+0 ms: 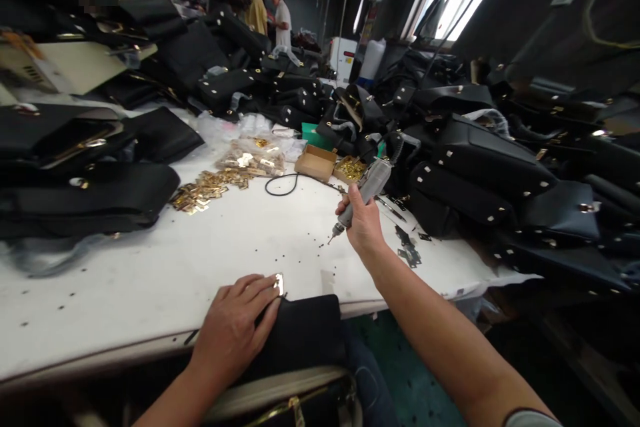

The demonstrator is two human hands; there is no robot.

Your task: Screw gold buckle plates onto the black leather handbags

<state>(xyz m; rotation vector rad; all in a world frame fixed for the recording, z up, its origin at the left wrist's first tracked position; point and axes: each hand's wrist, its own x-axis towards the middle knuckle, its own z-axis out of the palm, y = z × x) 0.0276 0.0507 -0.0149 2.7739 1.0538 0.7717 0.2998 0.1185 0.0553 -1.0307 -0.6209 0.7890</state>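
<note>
My right hand (364, 220) is wrapped round a grey electric screwdriver (374, 181), held tilted above the white table with its bit pointing down to the left. At the near table edge, my left hand (237, 317) lies palm down, its fingertips closed on a small shiny metal plate (279, 284) at the edge of a black bag flap (307, 330). What is under the fingers is hidden. The bag's open body (285, 393), with a pale rim and a gold zip, rests below the flap at my lap. Small dark screws or bits (300, 261) are scattered between my hands.
Gold metal plates (207, 190) lie heaped at the left. A cardboard box (316, 161) and a box of small gold parts (350, 169) stand behind the screwdriver. A black cord (281, 185) loops nearby. Black bags (480, 153) are piled on both sides. Two people (281, 17) stand far back.
</note>
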